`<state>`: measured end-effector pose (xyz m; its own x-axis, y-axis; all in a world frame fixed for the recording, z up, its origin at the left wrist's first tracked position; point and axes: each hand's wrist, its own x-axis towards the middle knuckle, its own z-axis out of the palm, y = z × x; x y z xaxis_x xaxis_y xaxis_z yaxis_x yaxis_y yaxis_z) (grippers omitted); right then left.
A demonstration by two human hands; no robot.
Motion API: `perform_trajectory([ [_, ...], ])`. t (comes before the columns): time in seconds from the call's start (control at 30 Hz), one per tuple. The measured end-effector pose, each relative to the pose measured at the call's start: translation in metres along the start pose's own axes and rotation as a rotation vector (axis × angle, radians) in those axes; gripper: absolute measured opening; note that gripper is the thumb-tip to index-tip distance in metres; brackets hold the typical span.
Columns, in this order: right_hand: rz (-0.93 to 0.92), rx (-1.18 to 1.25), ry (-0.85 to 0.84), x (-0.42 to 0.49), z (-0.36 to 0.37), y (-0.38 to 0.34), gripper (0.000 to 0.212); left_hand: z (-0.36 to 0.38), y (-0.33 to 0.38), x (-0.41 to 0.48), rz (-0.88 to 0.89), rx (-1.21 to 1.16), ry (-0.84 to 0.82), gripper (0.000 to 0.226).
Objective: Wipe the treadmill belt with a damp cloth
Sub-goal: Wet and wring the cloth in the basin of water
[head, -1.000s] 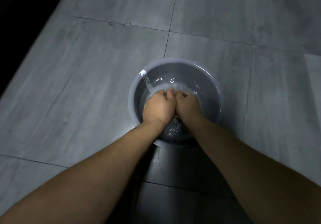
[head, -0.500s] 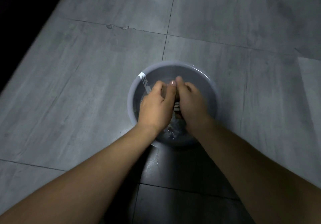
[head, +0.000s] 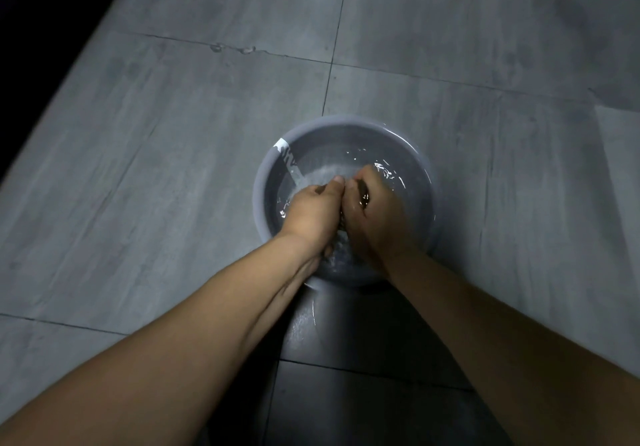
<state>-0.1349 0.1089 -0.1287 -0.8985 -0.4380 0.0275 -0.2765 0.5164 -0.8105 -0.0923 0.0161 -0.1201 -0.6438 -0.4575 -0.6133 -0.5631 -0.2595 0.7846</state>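
A round grey basin [head: 424, 168] sits on a floor [head: 173, 168] of large grey tiles, a little right of the middle of the view. It holds shallow water [head: 322, 179] that catches bright glints along its far and right side. A white label [head: 283, 144] lies over the basin's far-left rim. Both forearms reach in from the near edge and the hands meet over the middle of the basin, knuckles up and pressed side by side. The left hand [head: 313, 212] has its fingers curled down and its thumb laid against the other hand. The right hand [head: 375, 210] is likewise closed, its skin wet and shiny at the knuckles. Between them is the cloth [head: 342, 226], a dark bunched strip squeezed in the grip of both hands. Only a narrow part of it shows in the gap between the palms, and a dark bit shows under the right thumb. It is low in the basin at the water; how much of it is under the surface cannot be told. On the near side of the basin a wet patch [head: 304, 317] shines on a darker, shadowed tile. A small chipped spot [head: 232, 49] marks the grout line at the far left, and beyond the floor's left edge the view is black.
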Motion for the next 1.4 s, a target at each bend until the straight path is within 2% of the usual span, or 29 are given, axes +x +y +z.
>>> perform_trajectory([
  [0.1, -0.093, -0.047, 0.004, 0.0, -0.004, 0.003, 0.026, 0.0, 0.004, -0.004, -0.052, -0.002, -0.028, 0.042],
  [0.17, 0.034, 0.01, 0.011, 0.004, -0.006, 0.001, 0.026, -0.002, 0.006, -0.006, 0.002, -0.031, -0.042, 0.037],
  [0.27, 0.387, 0.285, 0.068, 0.021, -0.016, -0.01, 0.028, -0.011, 0.003, -0.011, 0.367, 0.06, -0.06, 0.019],
  [0.3, 0.479, 0.371, 0.036, 0.025, -0.021, -0.013, 0.028, -0.014, 0.003, -0.014, 0.468, 0.122, -0.07, 0.014],
  [0.37, 0.547, 0.463, -0.082, 0.027, -0.025, -0.021, 0.028, -0.016, 0.005, -0.014, 0.553, 0.182, -0.015, 0.017],
  [0.43, 0.507, 0.489, -0.122, 0.025, -0.021, -0.028, 0.028, -0.013, 0.01, -0.01, 0.546, 0.181, 0.072, 0.034],
  [0.57, 0.294, 0.342, -0.002, 0.018, -0.016, -0.033, 0.03, -0.009, 0.014, -0.008, 0.541, 0.208, 0.155, 0.055],
  [0.73, 0.094, 0.213, 0.071, 0.006, -0.01, -0.026, 0.033, -0.008, 0.012, -0.011, 0.373, 0.185, 0.137, 0.048],
  [0.83, 0.001, 0.148, 0.086, 0.004, -0.008, -0.02, 0.025, -0.005, 0.015, -0.008, 0.267, 0.098, 0.113, 0.051],
  [1.0, -0.302, -0.039, 0.106, 0.007, -0.01, -0.012, 0.024, -0.005, 0.006, -0.005, 0.232, 0.048, 0.102, 0.047],
  [1.1, -0.384, -0.107, 0.105, 0.007, -0.01, -0.007, 0.026, -0.004, 0.0, -0.003, 0.154, 0.012, 0.084, 0.045],
  [1.17, -0.234, -0.103, 0.01, 0.007, -0.008, -0.005, 0.025, -0.006, -0.001, -0.002, 0.114, 0.016, 0.061, 0.045],
  [1.27, 0.141, 0.035, -0.109, 0.013, -0.007, -0.001, 0.023, -0.014, -0.001, 0.003, 0.18, 0.14, 0.02, 0.05],
  [1.33, 0.206, 0.106, -0.084, 0.018, -0.012, 0.004, 0.021, -0.018, 0.005, 0.005, 0.195, 0.139, -0.028, 0.041],
  [1.4, 0.201, 0.145, -0.029, 0.022, -0.023, 0.003, 0.016, -0.02, 0.012, 0.007, 0.188, 0.014, -0.123, 0.02],
])
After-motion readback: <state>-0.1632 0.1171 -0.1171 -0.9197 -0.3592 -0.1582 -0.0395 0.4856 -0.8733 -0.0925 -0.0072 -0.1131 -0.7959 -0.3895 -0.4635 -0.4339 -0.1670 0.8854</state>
